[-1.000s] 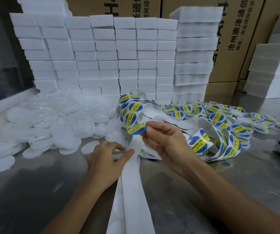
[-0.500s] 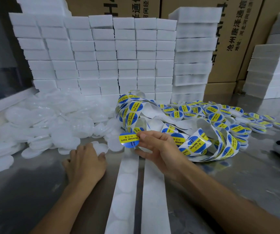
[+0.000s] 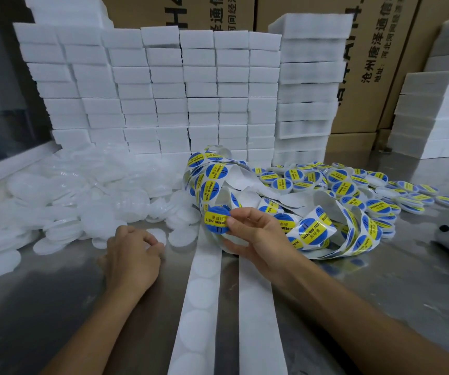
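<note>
Workbench, seen from behind the worker. Far left: a heap of plain white lids [image 3: 82, 198] on the steel table [image 3: 380, 307]. The left hand [image 3: 131, 258] rests at the heap's near edge, fingers curled over 1 lid [image 3: 159, 235]; whether they grip it cannot be told. Centre: 2 bare backing strips [image 3: 204, 280] run toward the viewer. The right hand [image 3: 256, 239] pinches 1 peeled round sticker [image 3: 216, 219] between thumb and forefinger at its right edge, face outward, clear of the table. Its yellow band reads "SOLDERING PASTE". Right: the tangled label roll [image 3: 326, 228] and labelled lids [image 3: 353, 185]. Behind: foam blocks [image 3: 164, 90] and cartons [image 3: 366, 63] printed "沧州唐泽通信". Compared with 0.5 s earlier, the left fingers have curled from flat.
</note>
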`<state>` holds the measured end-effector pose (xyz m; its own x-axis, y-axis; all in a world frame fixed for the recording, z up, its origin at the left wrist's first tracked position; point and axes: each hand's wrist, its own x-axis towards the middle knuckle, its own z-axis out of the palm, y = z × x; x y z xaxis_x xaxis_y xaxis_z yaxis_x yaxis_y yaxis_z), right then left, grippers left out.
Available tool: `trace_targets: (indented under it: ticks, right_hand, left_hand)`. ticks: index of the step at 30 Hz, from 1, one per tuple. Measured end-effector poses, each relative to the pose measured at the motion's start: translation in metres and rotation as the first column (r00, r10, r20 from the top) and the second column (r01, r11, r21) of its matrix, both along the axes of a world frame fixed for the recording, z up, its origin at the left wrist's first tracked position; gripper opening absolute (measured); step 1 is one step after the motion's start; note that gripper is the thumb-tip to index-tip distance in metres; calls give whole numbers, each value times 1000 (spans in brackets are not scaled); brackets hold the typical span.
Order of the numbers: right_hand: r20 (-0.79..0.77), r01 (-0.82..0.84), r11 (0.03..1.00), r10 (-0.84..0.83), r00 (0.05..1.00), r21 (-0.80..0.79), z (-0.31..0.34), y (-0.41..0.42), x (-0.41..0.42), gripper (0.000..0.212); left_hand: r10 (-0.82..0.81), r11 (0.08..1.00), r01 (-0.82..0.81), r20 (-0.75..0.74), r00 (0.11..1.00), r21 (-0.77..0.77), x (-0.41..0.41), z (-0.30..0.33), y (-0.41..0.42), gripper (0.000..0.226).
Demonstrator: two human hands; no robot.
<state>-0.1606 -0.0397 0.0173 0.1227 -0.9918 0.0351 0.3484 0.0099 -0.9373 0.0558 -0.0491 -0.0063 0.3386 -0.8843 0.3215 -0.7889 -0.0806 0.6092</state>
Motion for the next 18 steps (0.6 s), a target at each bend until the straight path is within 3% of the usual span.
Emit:
trace_targets:
  ticks: [3,5,7,9,11,14,18]
  right_hand:
    - [7,1,1000,-1,1000,-5,0,-1,0,21]
    - [27,6,1000,-5,1000,-30,-1,-1,0,24]
    - [38,-4,999,6,999,-45,-1,-1,0,24]
    - [29,-13,999,14,999,-45,-1,-1,0,20]
    - [19,-14,999,14,1000,-33,-1,-1,0,11]
    - [47,-11,1000,12,999,-22,-1,-2,-3,14]
    - [35,6,999,-5,999,-39,-1,-3,-4,21]
  left_hand:
    - [-71,971,67,-12,997,-228,-7,2,1,19]
    - [-201,923,139,-142,969,-359,-15,6,2,18]
    - [-324,905,159,-397,859,-394,-24,10,4,16]
    - [-354,922,146,-627,694,-360,-33,11,6,13]
    - [-353,934,152,-769,533,-324,-37,12,8,11]
    - [-336,942,143,-865,373,-304,-37,14,10,8]
    - [-325,941,184,-912,250,-285,-35,18,12,15]
